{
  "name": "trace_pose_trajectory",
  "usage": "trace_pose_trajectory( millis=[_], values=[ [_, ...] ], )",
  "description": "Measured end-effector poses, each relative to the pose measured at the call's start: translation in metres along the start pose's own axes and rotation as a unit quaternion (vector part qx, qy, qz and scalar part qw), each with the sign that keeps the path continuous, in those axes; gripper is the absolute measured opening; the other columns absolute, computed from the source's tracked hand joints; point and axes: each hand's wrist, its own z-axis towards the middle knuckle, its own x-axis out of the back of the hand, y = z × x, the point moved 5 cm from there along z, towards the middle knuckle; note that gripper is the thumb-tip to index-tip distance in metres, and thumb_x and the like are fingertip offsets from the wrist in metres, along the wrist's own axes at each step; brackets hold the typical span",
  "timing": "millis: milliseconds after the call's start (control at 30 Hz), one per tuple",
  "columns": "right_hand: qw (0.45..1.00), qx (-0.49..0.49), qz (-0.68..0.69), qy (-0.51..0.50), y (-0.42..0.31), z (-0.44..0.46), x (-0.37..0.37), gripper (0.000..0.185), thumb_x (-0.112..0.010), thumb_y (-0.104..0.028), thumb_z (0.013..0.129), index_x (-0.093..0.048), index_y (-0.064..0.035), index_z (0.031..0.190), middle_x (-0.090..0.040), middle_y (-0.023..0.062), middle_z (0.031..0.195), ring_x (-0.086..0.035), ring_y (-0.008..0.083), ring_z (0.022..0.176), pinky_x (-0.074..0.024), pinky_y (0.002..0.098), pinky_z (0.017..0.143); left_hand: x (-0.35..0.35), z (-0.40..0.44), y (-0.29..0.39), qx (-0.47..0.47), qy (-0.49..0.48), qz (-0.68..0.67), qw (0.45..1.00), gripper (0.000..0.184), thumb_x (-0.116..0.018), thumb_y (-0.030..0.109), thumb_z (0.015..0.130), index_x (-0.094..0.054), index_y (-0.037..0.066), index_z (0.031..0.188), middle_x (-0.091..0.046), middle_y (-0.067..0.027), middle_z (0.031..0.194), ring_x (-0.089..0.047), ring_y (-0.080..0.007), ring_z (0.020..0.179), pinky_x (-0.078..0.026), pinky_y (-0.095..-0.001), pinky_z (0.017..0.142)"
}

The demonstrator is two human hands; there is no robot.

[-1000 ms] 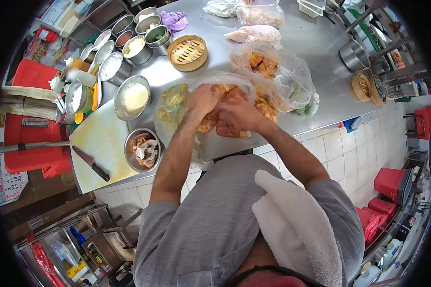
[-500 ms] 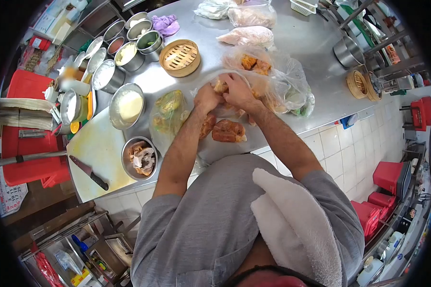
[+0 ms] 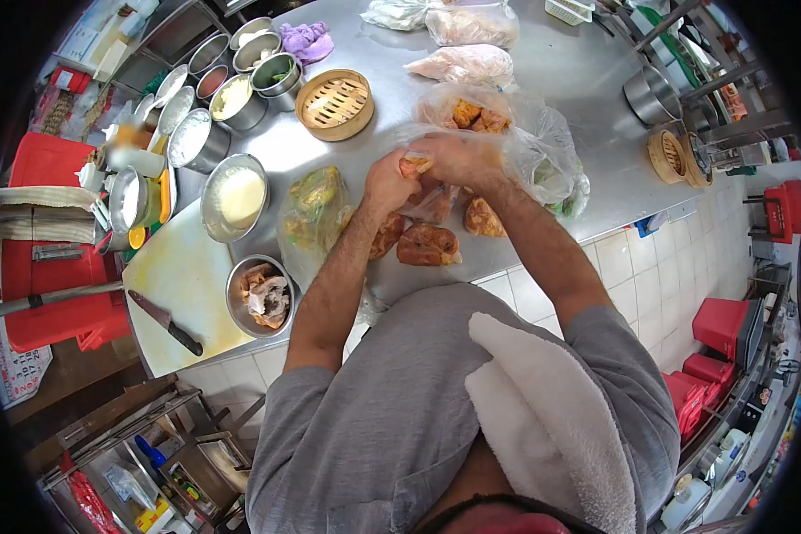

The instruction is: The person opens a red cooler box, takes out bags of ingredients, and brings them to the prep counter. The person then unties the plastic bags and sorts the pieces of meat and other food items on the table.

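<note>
"If we take the slatted bamboo steamer as our mark, what lies to its left?"

"Well off, on its near side, a knife on a white cutting board, then a metal bowl holding meat."

"And then?"

"Straight on its near side, a bag of yellowish-green pieces."

"Where's the left hand?"

"Near and right of the steamer, fingers clamped on a clear bag of reddish meat. A browned meat block lies on the steamer's near side too, farther from it than that bag."

"And the right hand?"

"Farther right of the steamer, against the same bag. Its fingers are blurred and partly hidden; I can't tell whether they're apart or together."

"Last?"

"Rightmost from the steamer, another meat piece."
</note>
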Motion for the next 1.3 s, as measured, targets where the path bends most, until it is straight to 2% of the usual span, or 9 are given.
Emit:
trace_pose_trajectory(
  millis=[200, 300, 367, 667, 800, 967, 1067, 1233, 1300],
  values=[
    [0.996, 0.015, 0.050, -0.070, 0.019, 0.014, -0.010, 0.062, -0.072, -0.007, 0.062, -0.052, -0.0119, 0.121, -0.052, 0.0113, 0.120, -0.055, 0.0280, 0.105, -0.0435, 0.0376, 0.092, 0.002, 0.011, -0.003, 0.025, -0.055, -0.027, 0.998, 0.065, -0.072, 0.011, 0.056, -0.051, 0.003, 0.117, -0.062, -0.0161, 0.100, -0.060, -0.0278, 0.094, -0.047, -0.0343, 0.081],
    [0.999, -0.014, 0.024, 0.023, 0.022, 0.014, -0.012, 0.055, -0.063, -0.004, 0.070, -0.051, -0.0137, 0.123, -0.056, 0.0132, 0.116, -0.055, 0.0312, 0.105, -0.0432, 0.0394, 0.090, 0.008, 0.006, -0.005, -0.009, 0.011, 0.057, 0.998, 0.069, -0.074, 0.011, 0.061, -0.047, 0.005, 0.124, -0.057, -0.0172, 0.112, -0.055, -0.0298, 0.105, -0.044, -0.0359, 0.088],
    [0.971, 0.072, 0.002, 0.229, 0.017, 0.006, -0.006, 0.052, -0.058, 0.000, 0.074, -0.049, -0.0129, 0.124, -0.056, 0.0125, 0.114, -0.055, 0.0322, 0.103, -0.0424, 0.0404, 0.092, 0.021, 0.000, -0.003, -0.058, 0.072, 0.138, 0.986, 0.069, -0.074, 0.012, 0.064, -0.045, 0.006, 0.127, -0.053, -0.0178, 0.119, -0.051, -0.0309, 0.110, -0.041, -0.0368, 0.092],
    [0.962, 0.144, 0.083, 0.217, -0.026, -0.106, 0.005, 0.025, -0.059, 0.002, 0.076, -0.061, -0.0045, 0.101, -0.061, 0.0122, 0.089, -0.060, 0.0298, 0.084, -0.0489, 0.0363, 0.070, 0.038, -0.090, 0.015, -0.114, -0.013, 0.118, 0.986, 0.062, -0.067, 0.014, 0.073, -0.041, 0.004, 0.129, -0.048, -0.0200, 0.124, -0.045, -0.0357, 0.115, -0.036, -0.0393, 0.099],
    [0.972, 0.106, 0.091, 0.186, -0.027, -0.141, 0.020, 0.016, -0.060, 0.000, 0.078, -0.063, -0.0048, 0.093, -0.061, 0.0098, 0.081, -0.061, 0.0278, 0.075, -0.0487, 0.0346, 0.065, 0.031, -0.095, 0.005, -0.017, -0.038, 0.111, 0.993, 0.057, -0.067, 0.015, 0.073, -0.046, 0.002, 0.125, -0.050, -0.0204, 0.121, -0.047, -0.0363, 0.112, -0.038, -0.0400, 0.096],
    [0.875, 0.061, 0.058, 0.477, -0.017, -0.166, 0.097, 0.014, -0.060, -0.001, 0.080, -0.062, -0.0025, 0.093, -0.062, 0.0071, 0.083, -0.058, 0.0171, 0.070, -0.0468, 0.0269, 0.064, 0.032, -0.096, 0.013, -0.035, -0.034, 0.091, 0.995, 0.048, -0.067, 0.012, 0.073, -0.052, 0.002, 0.118, -0.053, -0.0193, 0.115, -0.050, -0.0368, 0.106, -0.040, -0.0410, 0.093],
    [0.869, -0.025, 0.203, 0.451, 0.042, -0.132, 0.105, 0.015, -0.058, -0.001, 0.079, -0.062, -0.0009, 0.094, -0.062, 0.0075, 0.085, -0.057, 0.0153, 0.072, -0.0459, 0.0247, 0.067, 0.033, -0.096, 0.038, -0.129, 0.024, 0.087, 0.987, 0.045, -0.066, 0.009, 0.073, -0.054, 0.004, 0.115, -0.053, -0.0163, 0.114, -0.050, -0.0350, 0.106, -0.040, -0.0395, 0.092],
    [0.988, -0.137, -0.052, 0.055, 0.104, -0.068, 0.068, 0.026, -0.054, -0.017, 0.083, -0.060, -0.0083, 0.107, -0.061, 0.0145, 0.104, -0.059, 0.0287, 0.096, -0.0458, 0.0403, 0.083, 0.013, -0.057, 0.145, -0.307, 0.085, 0.116, 0.941, 0.053, -0.065, 0.008, 0.071, -0.050, 0.008, 0.121, -0.049, -0.0091, 0.123, -0.040, -0.0313, 0.118, -0.028, -0.0443, 0.102],
    [0.978, -0.097, -0.117, 0.142, 0.102, -0.067, 0.075, 0.034, -0.055, -0.014, 0.082, -0.053, -0.0115, 0.116, -0.053, 0.0156, 0.116, -0.054, 0.0311, 0.104, -0.0430, 0.0420, 0.088, -0.011, -0.033, 0.162, -0.320, 0.083, 0.136, 0.934, 0.057, -0.065, 0.008, 0.070, -0.047, 0.009, 0.125, -0.048, -0.0099, 0.125, -0.039, -0.0306, 0.120, -0.025, -0.0454, 0.105]
  ],
)
